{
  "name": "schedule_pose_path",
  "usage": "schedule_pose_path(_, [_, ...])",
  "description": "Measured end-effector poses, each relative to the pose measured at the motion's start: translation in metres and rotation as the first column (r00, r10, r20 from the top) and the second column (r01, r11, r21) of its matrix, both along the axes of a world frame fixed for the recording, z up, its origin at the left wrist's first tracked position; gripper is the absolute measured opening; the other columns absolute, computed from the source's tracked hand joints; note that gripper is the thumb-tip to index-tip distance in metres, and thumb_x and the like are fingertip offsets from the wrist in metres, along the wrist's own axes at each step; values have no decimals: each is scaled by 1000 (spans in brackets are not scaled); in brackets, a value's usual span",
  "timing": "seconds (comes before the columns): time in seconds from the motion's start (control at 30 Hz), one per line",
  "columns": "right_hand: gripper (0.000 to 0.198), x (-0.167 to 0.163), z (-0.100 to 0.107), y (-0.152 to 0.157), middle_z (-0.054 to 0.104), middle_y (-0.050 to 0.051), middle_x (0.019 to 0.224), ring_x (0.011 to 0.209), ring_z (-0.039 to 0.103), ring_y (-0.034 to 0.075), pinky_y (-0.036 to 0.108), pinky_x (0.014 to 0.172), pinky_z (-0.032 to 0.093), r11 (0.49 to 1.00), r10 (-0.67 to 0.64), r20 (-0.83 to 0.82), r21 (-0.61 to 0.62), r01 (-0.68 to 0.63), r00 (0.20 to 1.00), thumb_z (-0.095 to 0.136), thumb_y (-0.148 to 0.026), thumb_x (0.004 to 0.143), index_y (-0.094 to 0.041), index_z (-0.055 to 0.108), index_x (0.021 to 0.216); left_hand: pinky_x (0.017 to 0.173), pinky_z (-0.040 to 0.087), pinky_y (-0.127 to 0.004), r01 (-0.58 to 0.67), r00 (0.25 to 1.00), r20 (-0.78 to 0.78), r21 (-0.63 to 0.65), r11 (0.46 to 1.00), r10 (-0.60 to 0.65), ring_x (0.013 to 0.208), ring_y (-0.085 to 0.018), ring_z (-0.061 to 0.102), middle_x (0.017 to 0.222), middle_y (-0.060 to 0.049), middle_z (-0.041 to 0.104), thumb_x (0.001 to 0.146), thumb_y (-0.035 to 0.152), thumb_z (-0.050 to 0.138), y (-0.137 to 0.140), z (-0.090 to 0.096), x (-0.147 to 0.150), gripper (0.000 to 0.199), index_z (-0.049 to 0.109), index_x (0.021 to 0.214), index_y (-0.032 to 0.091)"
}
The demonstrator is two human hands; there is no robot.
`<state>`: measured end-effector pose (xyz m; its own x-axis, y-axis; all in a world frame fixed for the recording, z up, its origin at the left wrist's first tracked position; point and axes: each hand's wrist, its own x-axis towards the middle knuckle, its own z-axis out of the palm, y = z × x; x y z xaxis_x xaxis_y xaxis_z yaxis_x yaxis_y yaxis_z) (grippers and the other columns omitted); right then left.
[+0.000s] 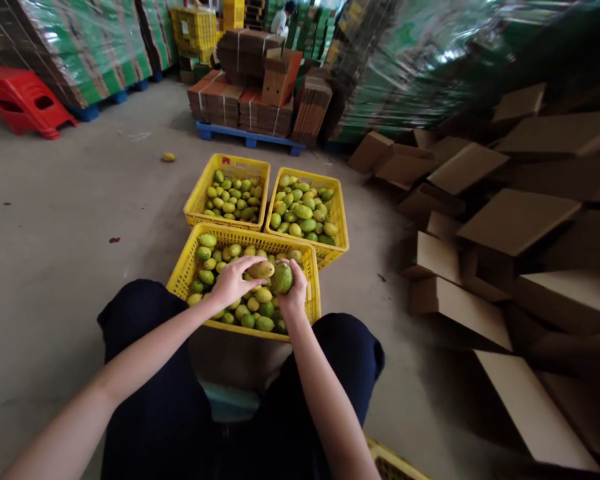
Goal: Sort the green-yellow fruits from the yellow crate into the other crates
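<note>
Left hand [231, 283]: fingers curled round oval yellow-brown fruit [262, 269]. Right hand [295, 288]: fingers cupping rounded green fruit [282, 279]. Both held over rectangular yellow plastic crate [313, 287] of yellow-green fruits [265, 324]. Light grip, low height likely prevent bruising.

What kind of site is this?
Probably a fruit packing warehouse: yellow crates of green and yellow fruit, bundled flat cartons on a blue pallet, and tall plastic-wrapped stacks along the floor.
</note>
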<state>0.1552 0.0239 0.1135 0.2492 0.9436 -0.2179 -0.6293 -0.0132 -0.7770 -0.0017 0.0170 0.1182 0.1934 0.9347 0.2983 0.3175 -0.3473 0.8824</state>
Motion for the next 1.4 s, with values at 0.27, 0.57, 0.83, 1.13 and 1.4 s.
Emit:
schedule_pose_path(0.27, [22, 5, 6, -3, 73, 1, 66, 65, 65, 15, 28, 70, 51, 999, -7, 56, 48, 4, 998, 72, -38, 71, -18, 72, 64, 115, 37, -37, -26, 959, 275, -169, 985, 73, 126, -26, 54, 120, -5, 62, 61, 20, 89, -6, 17, 8, 38, 78, 96, 30])
schedule_pose_path(0.57, [18, 9, 0, 6, 70, -1, 66, 59, 66, 15, 27, 58, 56, 952, 48, -283, -277, -130, 958, 72, -37, 80, -21, 66, 74, 80, 56, -29, 229, 718, 640, -590, 774, 275, 88, -19, 68, 91, -4, 69, 71, 16, 80, 9, 10, 17, 36, 68, 104, 19])
schedule_pose_path(0.83, [37, 13, -2, -1, 69, 3, 64, 53, 64, 19, 30, 48, 52, 819, 127, -417, -468, -332, 900, 40, -47, 93, -20, 63, 79, 53, 56, -26, 510, 439, 733, -680, 528, 520, 58, -15, 65, 72, -7, 66, 96, 45, 47, 10, 15, 17, 39, 64, 95, 10])
schedule_pose_path(1.13, [29, 12, 8, -5, 64, 1, 58, 48, 61, 16, 26, 44, 50, 863, 234, -408, -330, -381, 882, 59, -47, 88, -18, 63, 81, 41, 44, -18, 458, 324, 769, -638, 619, 552, 46, -8, 51, 61, 0, 55, 99, 44, 44, 10, 9, 18, 39, 64, 88, 11])
schedule_pose_path(1.4, [39, 8, -14, -3, 71, 6, 71, 57, 70, 20, 32, 50, 59, 879, 237, -340, -325, -350, 910, 63, -58, 85, -19, 60, 87, 42, 50, -21, 377, 497, 656, -753, 539, 569, 47, -12, 58, 68, -4, 65, 99, 39, 41, 8, 12, 17, 35, 63, 101, 12])
